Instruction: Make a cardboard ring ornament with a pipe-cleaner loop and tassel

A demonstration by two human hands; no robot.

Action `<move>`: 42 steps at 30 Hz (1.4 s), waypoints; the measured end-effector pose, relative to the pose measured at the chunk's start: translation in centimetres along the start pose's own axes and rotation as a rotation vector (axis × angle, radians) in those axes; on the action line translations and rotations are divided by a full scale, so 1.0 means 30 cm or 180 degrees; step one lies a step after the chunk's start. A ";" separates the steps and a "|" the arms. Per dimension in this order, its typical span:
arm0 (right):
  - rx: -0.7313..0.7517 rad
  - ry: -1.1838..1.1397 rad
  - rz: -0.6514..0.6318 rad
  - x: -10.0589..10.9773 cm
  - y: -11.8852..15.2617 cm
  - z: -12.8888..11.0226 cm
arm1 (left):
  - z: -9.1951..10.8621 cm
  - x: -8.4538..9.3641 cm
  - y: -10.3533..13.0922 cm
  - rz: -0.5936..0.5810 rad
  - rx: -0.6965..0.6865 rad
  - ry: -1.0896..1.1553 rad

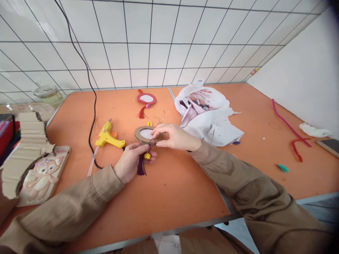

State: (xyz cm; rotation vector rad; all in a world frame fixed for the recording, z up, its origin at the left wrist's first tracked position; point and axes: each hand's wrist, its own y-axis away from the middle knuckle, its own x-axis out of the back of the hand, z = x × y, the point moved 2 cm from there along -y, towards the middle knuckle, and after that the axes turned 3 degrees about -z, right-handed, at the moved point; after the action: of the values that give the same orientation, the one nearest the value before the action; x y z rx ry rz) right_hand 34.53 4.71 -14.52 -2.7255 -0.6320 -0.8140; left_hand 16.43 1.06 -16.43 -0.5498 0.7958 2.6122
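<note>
An oval cardboard ring (137,135) with a white centre and a yellow loop (149,124) at its far edge is between my two hands. My left hand (128,162) is closed at the near edge, thumb on top, holding the dark purple tassel (141,168). A yellow bell (147,156) lies against its fingers. My right hand (177,137) is closed on the right side of the ring, fingers above and thumb near the edge. A thin dark cord (153,141) loops beside that thumb; whether the thumb pinches it, I cannot tell.
Left of my hands lies a yellow glue gun (109,137) with a black cable (92,116). A finished-looking red oval ornament (146,98) lies behind. A white plastic bag (212,123) stands right; torn cardboard (29,141) lies far left, pipe cleaners (287,121) far right.
</note>
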 end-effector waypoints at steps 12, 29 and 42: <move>-0.0237 -0.0187 -0.0086 0.006 0.001 -0.009 | -0.004 0.007 -0.009 0.0033 -0.0299 -0.0082; 0.0043 0.1090 -0.0102 -0.036 0.033 -0.085 | 0.004 -0.015 -0.001 0.0183 -0.0402 -0.0340; -0.0177 0.1629 0.0042 -0.049 0.050 -0.154 | 0.018 -0.033 0.019 0.0351 -0.1015 -0.2205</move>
State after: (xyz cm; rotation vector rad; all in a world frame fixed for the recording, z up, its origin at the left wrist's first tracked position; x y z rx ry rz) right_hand 31.96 1.37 -11.70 -2.4057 -0.4793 -1.4694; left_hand 16.91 0.72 -15.30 0.3377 0.1913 2.7539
